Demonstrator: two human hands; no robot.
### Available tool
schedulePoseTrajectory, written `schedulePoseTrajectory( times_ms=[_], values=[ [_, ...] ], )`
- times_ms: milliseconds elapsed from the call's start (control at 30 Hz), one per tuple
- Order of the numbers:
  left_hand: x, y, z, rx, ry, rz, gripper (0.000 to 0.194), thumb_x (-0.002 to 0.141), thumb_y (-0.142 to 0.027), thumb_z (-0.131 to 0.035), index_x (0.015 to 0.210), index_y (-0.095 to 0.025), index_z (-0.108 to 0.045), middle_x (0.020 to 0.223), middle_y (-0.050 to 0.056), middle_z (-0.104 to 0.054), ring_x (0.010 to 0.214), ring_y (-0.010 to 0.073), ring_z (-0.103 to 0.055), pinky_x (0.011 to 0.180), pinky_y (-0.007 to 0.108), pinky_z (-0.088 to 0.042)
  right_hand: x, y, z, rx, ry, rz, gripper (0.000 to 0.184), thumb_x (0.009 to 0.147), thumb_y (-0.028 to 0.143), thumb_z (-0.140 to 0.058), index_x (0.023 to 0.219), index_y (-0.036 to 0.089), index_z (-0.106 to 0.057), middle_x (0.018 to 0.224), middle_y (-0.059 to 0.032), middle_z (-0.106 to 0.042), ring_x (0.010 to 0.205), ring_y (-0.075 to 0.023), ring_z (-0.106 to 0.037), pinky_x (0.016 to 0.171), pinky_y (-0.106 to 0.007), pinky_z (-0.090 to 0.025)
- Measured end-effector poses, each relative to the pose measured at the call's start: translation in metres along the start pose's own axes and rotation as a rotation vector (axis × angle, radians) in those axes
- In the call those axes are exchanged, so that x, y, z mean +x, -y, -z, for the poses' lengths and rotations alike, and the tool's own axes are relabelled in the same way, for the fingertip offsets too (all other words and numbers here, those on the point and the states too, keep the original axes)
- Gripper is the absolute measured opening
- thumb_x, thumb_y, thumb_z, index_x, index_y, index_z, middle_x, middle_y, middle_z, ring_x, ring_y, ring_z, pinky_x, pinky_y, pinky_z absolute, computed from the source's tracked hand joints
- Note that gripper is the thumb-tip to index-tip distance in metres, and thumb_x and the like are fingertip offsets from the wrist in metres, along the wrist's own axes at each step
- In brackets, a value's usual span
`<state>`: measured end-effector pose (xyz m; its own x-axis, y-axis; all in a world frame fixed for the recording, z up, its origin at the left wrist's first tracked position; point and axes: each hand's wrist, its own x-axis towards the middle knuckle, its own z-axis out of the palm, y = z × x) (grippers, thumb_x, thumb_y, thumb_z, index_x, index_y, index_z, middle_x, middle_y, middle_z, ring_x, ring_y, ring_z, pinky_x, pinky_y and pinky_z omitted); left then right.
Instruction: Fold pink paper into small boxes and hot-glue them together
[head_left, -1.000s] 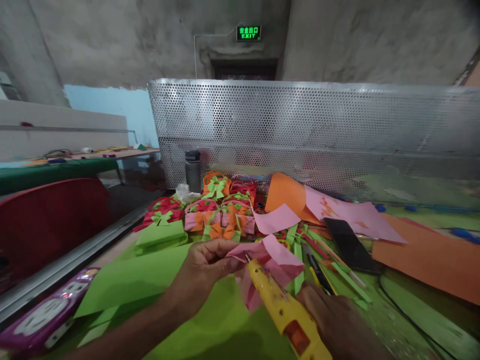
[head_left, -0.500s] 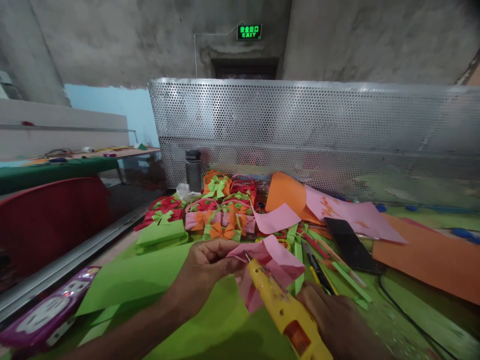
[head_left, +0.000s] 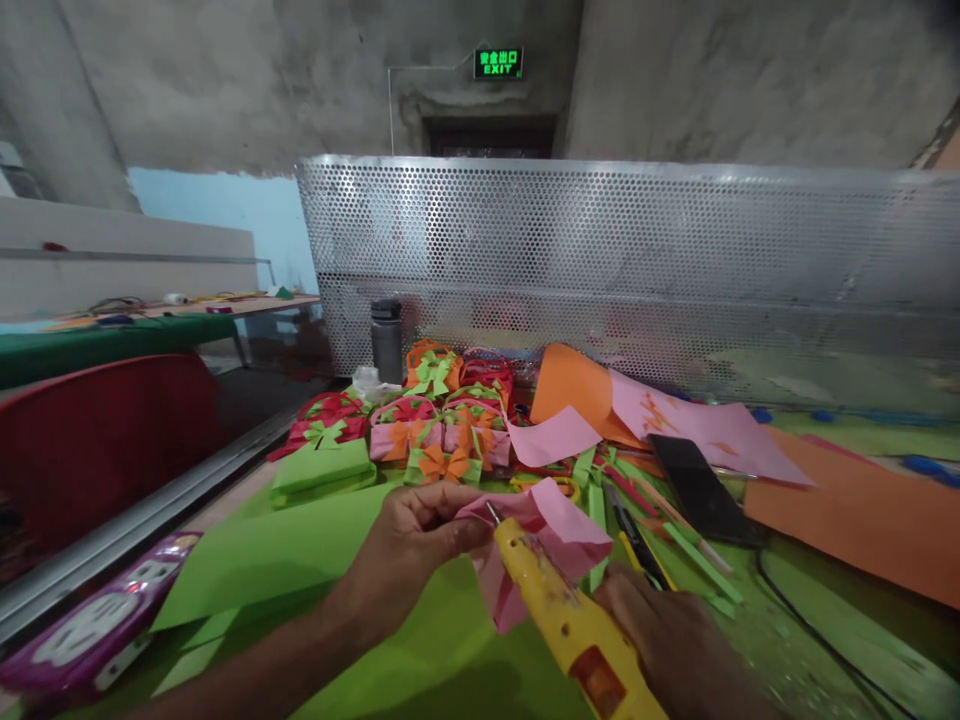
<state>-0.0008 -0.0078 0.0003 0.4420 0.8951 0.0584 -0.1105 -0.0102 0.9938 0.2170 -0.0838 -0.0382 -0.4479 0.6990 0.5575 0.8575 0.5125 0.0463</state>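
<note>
Between thumb and fingers, my left hand [head_left: 409, 550] pinches the left edge of a folded piece of pink paper [head_left: 562, 530]. My right hand [head_left: 660, 620] is closed around a yellow hot glue gun [head_left: 559, 610], whose lower end runs out of view. The metal nozzle points up and left at the pink paper, close to my left fingertips; whether it touches cannot be made out. Below both hands lies a sheet of green paper [head_left: 420, 650]. A folded green paper piece [head_left: 322, 475] rests beyond my left hand.
Several small paper baskets with bows [head_left: 442, 440] stand behind the hands, near a dark bottle [head_left: 387, 345]. On the right lie a phone [head_left: 697, 490], a utility knife [head_left: 637, 535], orange paper [head_left: 855, 510] and a black cable [head_left: 810, 620]. A purple case [head_left: 97, 620] sits left. A perforated metal panel [head_left: 600, 250] closes off the back.
The glue gun and pink paper have shifted very slightly; the nozzle sits a little further left. Both hands keep their hold.
</note>
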Motion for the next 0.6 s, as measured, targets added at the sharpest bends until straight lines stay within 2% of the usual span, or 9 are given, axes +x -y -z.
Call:
schedulePoseTrajectory(
  times_ms=[167, 367, 533, 600],
  values=[
    [0.0003, -0.0004, 0.0007, 0.009, -0.019, -0.005, 0.021, 0.067, -0.021, -0.069, 0.087, -0.016, -0.069, 0.079, 0.003, -0.07, 0.072, 0.0144, -0.062, 0.068, 0.023, -0.047, 0.0013, 0.0012, 0.0006, -0.02, 0.022, -0.004, 0.024, 0.059, 0.005, -0.043, 0.073, 0.023, -0.037, 0.059, 0.0059, -0.053, 0.046, -0.0111, -0.054, 0.042, -0.027, -0.026],
    [0.0014, 0.0023, 0.003, -0.119, -0.089, -0.009, 0.033, 0.062, -0.021, -0.074, 0.092, -0.016, -0.063, 0.086, 0.005, -0.071, 0.073, 0.0155, -0.065, 0.068, 0.026, -0.051, 0.0003, -0.0003, -0.0017, -0.061, 0.017, -0.009, 0.019, 0.064, 0.008, -0.045, 0.071, 0.023, -0.037, 0.059, 0.0053, -0.053, 0.044, -0.0117, -0.054, 0.042, -0.027, -0.026],
    [-0.0002, 0.0024, -0.0003, -0.145, -0.07, 0.008, 0.037, 0.062, -0.018, -0.074, 0.096, -0.015, -0.059, 0.085, 0.006, -0.071, 0.072, 0.0145, -0.065, 0.069, 0.025, -0.051, -0.0006, -0.0008, -0.0023, -0.045, 0.005, -0.007, 0.019, 0.063, 0.006, -0.044, 0.07, 0.023, -0.043, 0.058, 0.0039, -0.056, 0.047, -0.0138, -0.057, 0.043, -0.026, -0.029],
    [-0.0001, 0.0019, -0.0018, -0.164, -0.073, 0.023, 0.041, 0.061, -0.017, -0.075, 0.098, -0.014, -0.058, 0.084, 0.007, -0.071, 0.072, 0.0153, -0.065, 0.068, 0.025, -0.051, 0.0002, -0.0001, -0.0003, -0.024, 0.005, -0.05, 0.02, 0.062, 0.004, -0.044, 0.068, 0.023, -0.042, 0.057, 0.0049, -0.057, 0.045, -0.0129, -0.056, 0.041, -0.025, -0.03]
  ],
)
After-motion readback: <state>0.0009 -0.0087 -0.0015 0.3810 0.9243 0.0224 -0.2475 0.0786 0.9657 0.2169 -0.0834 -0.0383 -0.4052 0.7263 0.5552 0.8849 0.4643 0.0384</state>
